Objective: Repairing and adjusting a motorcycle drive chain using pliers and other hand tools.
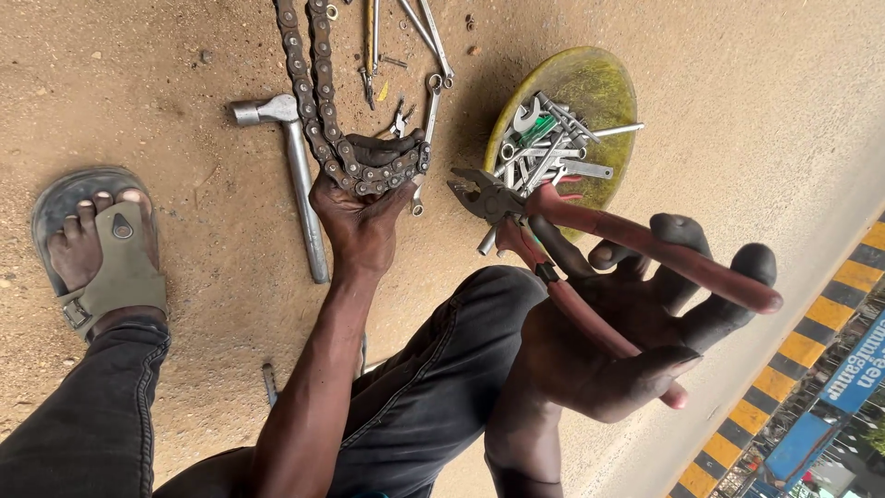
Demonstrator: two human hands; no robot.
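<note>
Your left hand [361, 207] is closed round the bend of a chain [318, 101], fingers curled over the links; the chain's two runs lie on the ground [138, 83] and stretch away from you, between a hammer [293, 161] on one side and loose wrenches [431, 55] on the other. Your right hand [636, 323] is half open, fingers spread, with red-handled pliers [553, 235] resting across the palm; the handles stand apart and the nose is parted, pointing toward the chain bend without touching it. Just beyond the pliers sits a yellow-green bowl [595, 78]; it holds a heap of spanners [539, 152], some poking over its rim. Your sandalled foot [101, 244] rests well apart from the chain.
</note>
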